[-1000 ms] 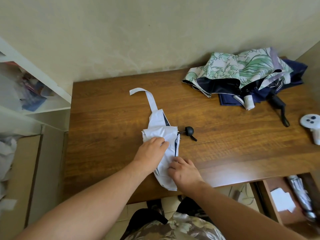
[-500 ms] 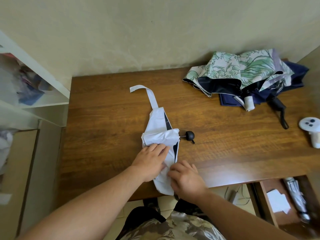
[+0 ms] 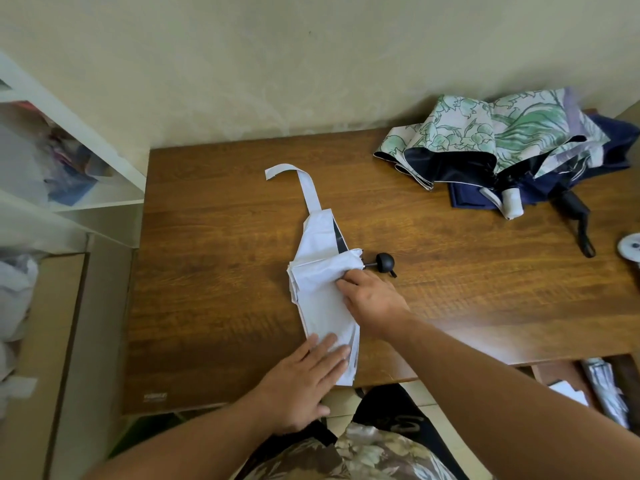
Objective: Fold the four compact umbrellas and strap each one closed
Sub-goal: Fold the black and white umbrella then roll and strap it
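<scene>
Closest in, the left hand [image 3: 304, 382] lies flat with straight fingers pressing the near end of the white umbrella [image 3: 323, 292], right at the tabletop [image 3: 214, 306] edge, where the fabric overhangs a bit. The right hand [image 3: 372, 299] sits further up the bundle with fingers curled, pinching a fold of canopy near the black handle knob [image 3: 384, 262].

My guess is they're at the pleat-gathering stage. I'd keep that left palm down as an anchor, roll the panels tight in one direction, then bring in the strap [image 3: 304, 185], which lies loose and curling away toward the wall. Don't let go before it's wrapped or the whole thing will puff open again.

Further back on the right, the floral umbrella [image 3: 485, 133] is heaped on a navy umbrella [image 3: 609, 147], both still unfolded, well apart from the work. Nothing blocks the hands. A white round gadget [image 3: 632, 245] peeks in at the right edge, and a shelf [image 3: 86, 188] stands to the left.
</scene>
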Demonstrator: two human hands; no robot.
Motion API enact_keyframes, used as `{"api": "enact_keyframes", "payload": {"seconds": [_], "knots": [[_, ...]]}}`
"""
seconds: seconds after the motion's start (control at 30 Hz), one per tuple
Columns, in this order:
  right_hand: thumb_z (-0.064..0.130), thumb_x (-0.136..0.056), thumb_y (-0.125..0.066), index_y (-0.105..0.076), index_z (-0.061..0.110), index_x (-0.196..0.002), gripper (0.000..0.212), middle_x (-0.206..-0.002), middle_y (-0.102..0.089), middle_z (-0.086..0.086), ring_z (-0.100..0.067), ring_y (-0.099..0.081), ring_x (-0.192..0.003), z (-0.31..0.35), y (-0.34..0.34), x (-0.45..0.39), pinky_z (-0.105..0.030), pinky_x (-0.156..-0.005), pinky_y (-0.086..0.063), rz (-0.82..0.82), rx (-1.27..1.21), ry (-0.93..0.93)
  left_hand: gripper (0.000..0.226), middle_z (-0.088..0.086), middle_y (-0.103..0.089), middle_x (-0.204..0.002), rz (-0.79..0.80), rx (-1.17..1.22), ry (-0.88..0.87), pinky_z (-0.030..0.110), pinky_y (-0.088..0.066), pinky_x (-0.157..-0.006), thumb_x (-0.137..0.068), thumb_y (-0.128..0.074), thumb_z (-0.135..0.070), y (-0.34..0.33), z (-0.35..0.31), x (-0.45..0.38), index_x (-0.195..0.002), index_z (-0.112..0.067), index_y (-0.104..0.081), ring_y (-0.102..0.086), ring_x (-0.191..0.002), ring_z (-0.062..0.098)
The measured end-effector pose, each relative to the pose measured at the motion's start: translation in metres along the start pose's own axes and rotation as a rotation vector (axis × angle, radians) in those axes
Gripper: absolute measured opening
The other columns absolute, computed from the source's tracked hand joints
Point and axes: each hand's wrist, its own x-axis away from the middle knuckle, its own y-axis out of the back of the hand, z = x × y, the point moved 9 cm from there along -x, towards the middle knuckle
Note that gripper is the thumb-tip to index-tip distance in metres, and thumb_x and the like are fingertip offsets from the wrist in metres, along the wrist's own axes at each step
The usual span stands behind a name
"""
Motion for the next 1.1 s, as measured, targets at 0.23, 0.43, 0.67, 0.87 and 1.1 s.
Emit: {"api": "enact_keyframes", "payload": {"seconds": [0.23, 0.43, 0.67, 0.87, 1.1], "knots": [[0.042, -0.102, -0.054, -0.044, 0.042, -0.145, 0.045, -0.138, -0.035, -0.001, -0.024, -0.029, -0.135, 0.012, -0.005, -0.004, -0.048, -0.104, -0.041, 0.079, 0.072, -0.041, 0.042, -0.001, -0.064, -0.138, -0.198, 0.45, 0.065, 0.043, -0.05, -0.109, -0.104, -0.04, -0.037, 0.058, 0.025, 0.0, -0.134, -0.024, -0.066, -0.058, -0.131, 0.024], [0.052, -0.099, -0.056, -0.039, 0.039, -0.15, 0.055, -0.149, -0.029, 0.001, -0.024, -0.023, -0.144, 0.013, -0.018, 0.007, -0.053, -0.11, -0.04, 0.043, 0.07, -0.079, 0.032, 0.0, -0.056, -0.132, -0.406, 0.498, 0.445, 0.031, -0.05, -0.1, -0.098, -0.063, -0.018, 0.095, 0.105, -0.045, -0.13, -0.018, -0.056, -0.055, -0.121, 0.017], [0.074, -0.084, -0.064, -0.005, 0.038, -0.163, 0.105, -0.167, 0.001, -0.003, -0.025, 0.001, -0.158, 0.005, -0.039, 0.026, -0.06, -0.125, -0.008, 0.154, 0.186, -0.022, 0.096, 0.007, -0.047, -0.158, -0.201, 0.21, 0.396, 0.041, -0.048, -0.113, -0.08, -0.081, -0.056, 0.047, 0.088, -0.042, -0.156, -0.011, -0.044, -0.049, -0.142, 0.024], [0.074, -0.094, -0.043, 0.012, 0.032, -0.164, 0.098, -0.166, 0.033, 0.009, -0.017, 0.028, -0.152, -0.008, -0.063, 0.052, -0.062, -0.126, 0.0, 0.182, 0.165, -0.025, 0.09, 0.006, -0.011, -0.175, -0.129, 0.1, 0.368, 0.043, -0.015, -0.13, -0.099, -0.034, -0.069, 0.021, 0.086, -0.034, -0.167, -0.012, -0.021, -0.011, -0.162, 0.021], [0.035, -0.091, -0.059, -0.072, 0.014, -0.109, 0.03, -0.124, -0.066, -0.004, -0.031, -0.062, -0.114, 0.003, 0.005, 0.037, -0.047, -0.086, -0.054, -0.341, 0.027, 0.13, 0.098, -0.009, 0.032, -0.169, -0.032, 0.16, 0.288, 0.039, 0.01, -0.13, -0.094, -0.027, -0.08, 0.02, 0.092, -0.041, -0.164, -0.031, 0.02, 0.025, -0.158, 0.011]]}}
